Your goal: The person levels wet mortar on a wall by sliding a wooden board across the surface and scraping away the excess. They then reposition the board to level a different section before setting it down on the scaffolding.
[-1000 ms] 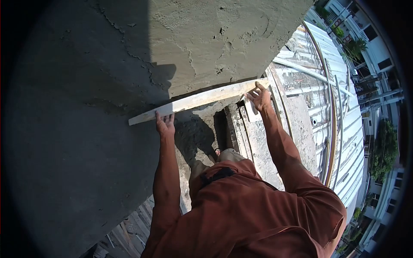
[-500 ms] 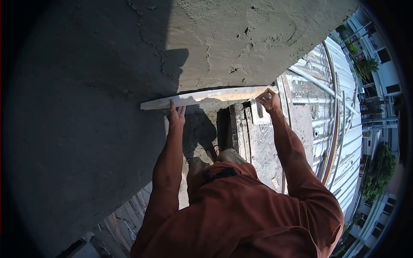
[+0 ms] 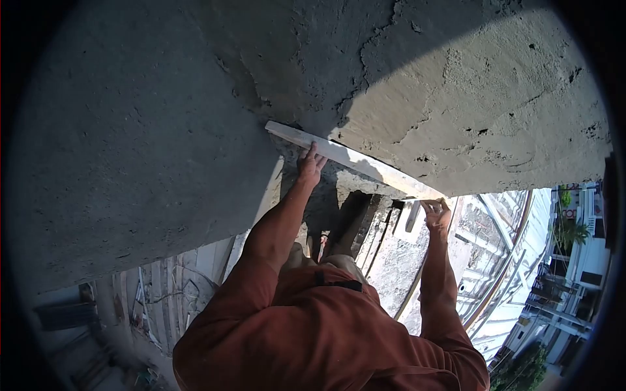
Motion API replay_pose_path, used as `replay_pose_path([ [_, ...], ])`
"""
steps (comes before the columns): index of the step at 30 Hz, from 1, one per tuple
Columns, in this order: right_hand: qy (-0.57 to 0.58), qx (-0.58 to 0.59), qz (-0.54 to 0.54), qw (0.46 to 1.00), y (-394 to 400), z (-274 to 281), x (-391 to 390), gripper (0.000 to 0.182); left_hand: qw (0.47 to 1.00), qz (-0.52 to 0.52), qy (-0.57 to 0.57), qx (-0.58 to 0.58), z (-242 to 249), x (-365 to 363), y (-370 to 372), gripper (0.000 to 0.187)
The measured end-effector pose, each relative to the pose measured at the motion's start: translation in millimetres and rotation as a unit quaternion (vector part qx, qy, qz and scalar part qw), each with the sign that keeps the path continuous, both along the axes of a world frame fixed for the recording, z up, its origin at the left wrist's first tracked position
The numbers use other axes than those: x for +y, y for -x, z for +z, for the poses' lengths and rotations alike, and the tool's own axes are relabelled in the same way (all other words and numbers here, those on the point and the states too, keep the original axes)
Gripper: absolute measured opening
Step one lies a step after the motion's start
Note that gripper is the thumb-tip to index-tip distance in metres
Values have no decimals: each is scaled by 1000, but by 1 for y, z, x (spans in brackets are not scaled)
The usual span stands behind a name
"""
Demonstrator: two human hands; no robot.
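A long, pale straightedge (image 3: 365,161) lies against the lower part of the rough wet plaster wall (image 3: 482,124), slanting down to the right. My left hand (image 3: 312,166) grips its lower edge near the left end, fingers up over its face. At the right end, my right hand (image 3: 438,215) is closed on the board, fingers bent around the edge. Just left of that hand, a white plastering float (image 3: 408,220) with a dark slot-like gap by its handle rests on the planks.
A smoother grey wall (image 3: 143,150) meets the plastered one at a corner on my left. Mortar-stained planks (image 3: 391,260) lie below my right arm. Beyond them is a sunlit corrugated metal roof (image 3: 521,241). Timber scraps (image 3: 163,293) lie far below at left.
My view has turned, so the straightedge appears more steeply slanted, with its right end lower. Both hands stay on it. More of the plaster wall and the ground at left shows.
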State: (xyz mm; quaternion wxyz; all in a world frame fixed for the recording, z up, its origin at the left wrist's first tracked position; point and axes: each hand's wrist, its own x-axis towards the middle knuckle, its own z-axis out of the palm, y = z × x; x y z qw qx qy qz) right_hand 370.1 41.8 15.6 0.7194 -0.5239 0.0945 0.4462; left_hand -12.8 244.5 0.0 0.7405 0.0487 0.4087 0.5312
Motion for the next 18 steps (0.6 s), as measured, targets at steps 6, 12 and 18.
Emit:
replay_pose_path([
  [6,-6,0,-4,1000,5,0,-17,23,999,-25,-13,18,-7,-7,-3,62],
  [12,-6,13,-5,1000,-13,-24,-26,34,999,-52,4,13,-11,-12,-6,63],
  [18,-4,-4,-19,1000,-11,-4,-13,40,999,-36,18,7,-4,-11,-11,63],
])
